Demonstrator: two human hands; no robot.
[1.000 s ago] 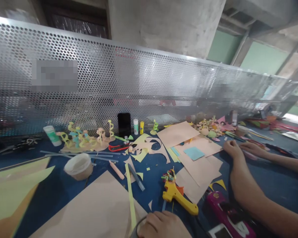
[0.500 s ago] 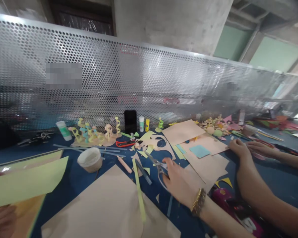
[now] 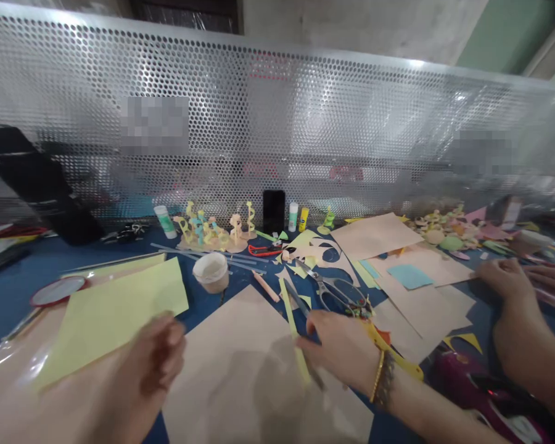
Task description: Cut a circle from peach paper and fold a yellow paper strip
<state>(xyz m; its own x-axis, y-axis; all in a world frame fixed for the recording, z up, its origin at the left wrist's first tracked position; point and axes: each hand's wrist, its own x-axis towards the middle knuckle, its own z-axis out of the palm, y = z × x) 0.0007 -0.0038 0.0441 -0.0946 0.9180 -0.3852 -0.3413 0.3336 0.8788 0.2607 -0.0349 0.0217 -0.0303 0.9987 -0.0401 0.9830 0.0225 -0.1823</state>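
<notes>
Already, curled paper figures point(image 3: 200, 228) stood beyond the blurred left hand point(image 3: 160, 357); beside the right hand point(image 3: 337, 345), a paper strip point(image 3: 292, 320) lay uncurled. Whether either gripped anything, I couldn't tell.

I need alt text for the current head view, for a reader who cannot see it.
A person's right hand is at a pale yellow strip over a large beige sheet; the blurred left hand is near a pale yellow sheet. Scissors lie beyond; another person's hand is at right.
</notes>
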